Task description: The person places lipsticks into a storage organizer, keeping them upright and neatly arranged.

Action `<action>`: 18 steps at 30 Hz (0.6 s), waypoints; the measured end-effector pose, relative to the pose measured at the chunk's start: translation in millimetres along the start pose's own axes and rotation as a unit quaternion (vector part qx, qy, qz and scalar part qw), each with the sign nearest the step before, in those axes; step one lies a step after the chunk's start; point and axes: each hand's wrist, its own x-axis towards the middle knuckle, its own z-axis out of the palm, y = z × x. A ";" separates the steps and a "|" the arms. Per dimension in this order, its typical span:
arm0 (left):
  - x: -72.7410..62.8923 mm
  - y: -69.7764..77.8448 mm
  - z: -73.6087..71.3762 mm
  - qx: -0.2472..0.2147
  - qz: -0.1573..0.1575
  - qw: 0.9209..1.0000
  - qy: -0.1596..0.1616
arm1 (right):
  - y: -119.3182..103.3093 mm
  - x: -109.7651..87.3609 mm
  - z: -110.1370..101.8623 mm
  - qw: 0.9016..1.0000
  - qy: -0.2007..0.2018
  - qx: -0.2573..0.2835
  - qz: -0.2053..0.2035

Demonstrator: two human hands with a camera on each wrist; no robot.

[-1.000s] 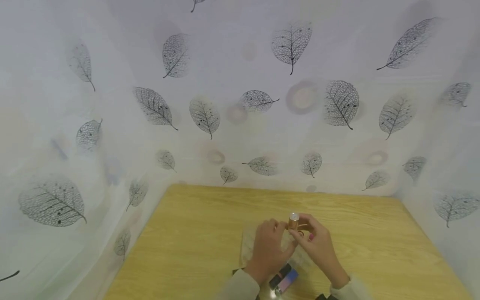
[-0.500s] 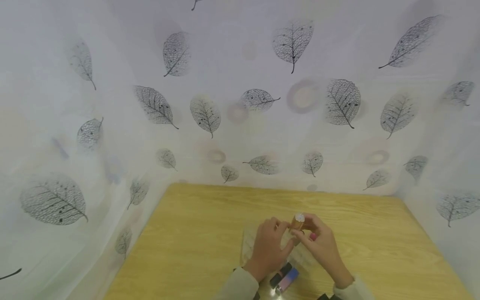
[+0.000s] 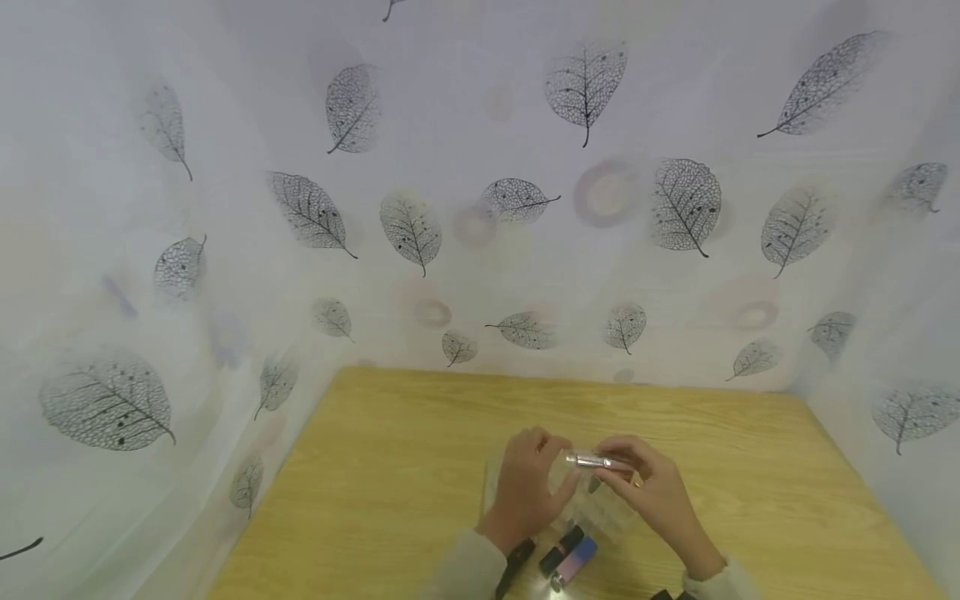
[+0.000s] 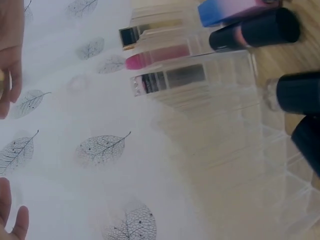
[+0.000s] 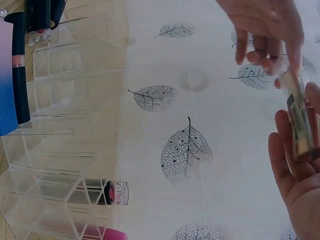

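My right hand (image 3: 656,487) holds a shiny lipstick tube (image 3: 592,461) between thumb and fingers. In the head view the tube lies sideways, one end toward the left hand. Clear and gold parts of it show in the right wrist view. My left hand (image 3: 525,483) is at the tube's left end, its fingers loosely extended; whether they touch it I cannot tell. Below the hands stands a clear lipstick organizer (image 4: 220,135) with many compartments. In it are a pink lipstick (image 4: 160,56), a dark lipstick with a clear end (image 4: 170,80) and a black-and-gold one (image 4: 145,34).
A black lipstick (image 3: 561,551) and a blue-pink one (image 3: 574,563) lie side by side on the wooden table (image 3: 390,475), near the organizer. More dark tubes (image 4: 300,92) lie at its near side. A leaf-printed curtain (image 3: 480,167) encloses the table's back and sides.
The lipstick tube has turned from upright to sideways in my right hand, its end now facing left. My left hand has shifted slightly left, and the gap between the hands has widened.
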 end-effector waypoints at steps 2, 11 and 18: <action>3.7 -0.2 -3.0 -0.006 0.010 1.000 0.008 | 1.6 -1.1 0.1 1.000 -0.004 0.003 -0.001; 19.6 4.4 -10.5 -0.021 0.046 0.999 -0.004 | 3.6 -4.9 4.9 0.999 -0.017 -0.029 0.032; 29.0 8.0 -14.2 -0.006 0.067 0.997 -0.030 | 2.6 -5.5 7.8 0.997 -0.020 -0.071 0.027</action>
